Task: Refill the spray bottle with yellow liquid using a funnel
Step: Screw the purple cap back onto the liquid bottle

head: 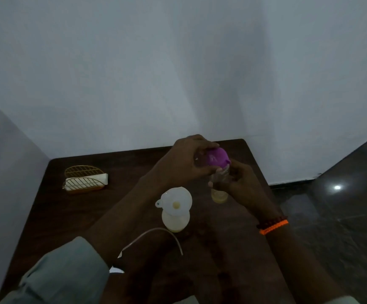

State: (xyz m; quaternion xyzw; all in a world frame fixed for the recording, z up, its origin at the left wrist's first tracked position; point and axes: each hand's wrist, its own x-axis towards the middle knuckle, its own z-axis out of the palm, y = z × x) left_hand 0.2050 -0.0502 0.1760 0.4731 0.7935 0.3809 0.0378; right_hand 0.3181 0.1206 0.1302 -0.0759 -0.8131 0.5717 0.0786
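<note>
Nearest the camera, a pale sleeve (66, 273) covered the left forearm at the near edge of the dark worktop (72, 216), and just beyond it lay the spray head's curved dip tube (156, 232), loose on the wood, with the head itself mostly hidden under the arm. Past the tube, toward the middle of the worktop, stood the spray bottle (175, 222), open-necked, with the white funnel (176, 204) seated in its mouth; it appeared to hold pale yellow liquid through most of its height. Farther on, toward the far right corner, the right hand (241, 187), with an orange band at the wrist, was wrapped around a clear bottle (219, 185) that showed only a little yellow liquid at its base. The left hand (184, 163) was cupped over that bottle's purple cap (217, 157), its grip closed on the cap. Whether the cap was going on or coming off could not be told. Judging by the levels, pouring seemed largely done and the supply bottle was being capped. Next, the funnel would need lifting straight out without drips, then the dip tube fed in and the head screwed down. A wire napkin holder (84, 179) sat near the far left corner.
</note>
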